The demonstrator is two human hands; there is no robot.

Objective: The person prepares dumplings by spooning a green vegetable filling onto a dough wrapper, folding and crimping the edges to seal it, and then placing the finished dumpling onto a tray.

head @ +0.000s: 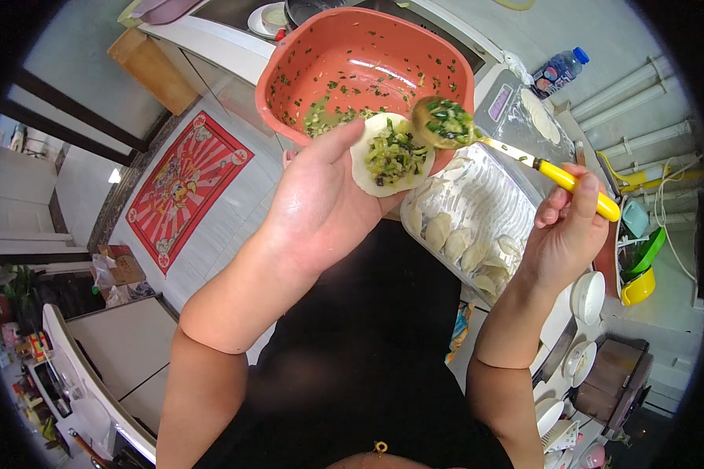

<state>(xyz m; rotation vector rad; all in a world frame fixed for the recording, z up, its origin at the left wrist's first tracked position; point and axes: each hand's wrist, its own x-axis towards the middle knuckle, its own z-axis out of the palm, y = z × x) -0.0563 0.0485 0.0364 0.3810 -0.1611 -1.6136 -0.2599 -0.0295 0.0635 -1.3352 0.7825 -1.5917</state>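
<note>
On the palm and fingers of my left hand (pixel 328 193) lies a round dough wrapper (pixel 361 155), topped with chopped green vegetable filling (pixel 394 157). My right hand (pixel 569 234) grips the yellow handle of a metal spoon (pixel 507 149); its bowl, loaded with more filling, is beside the wrapper's right edge. Behind both is a large red plastic basin (pixel 364 44) with wet filling at the bottom and bits stuck to its walls. Below the spoon, a floured clear tray (pixel 481 187) holds several folded dumplings (pixel 457 243) along its near side.
A grey scale (pixel 501 97) with flat dough wrappers (pixel 541 117) is behind the tray, near a blue-capped bottle (pixel 558 71). White bowls (pixel 588 298) line the right side. A red patterned mat (pixel 188 187) lies on the floor at left.
</note>
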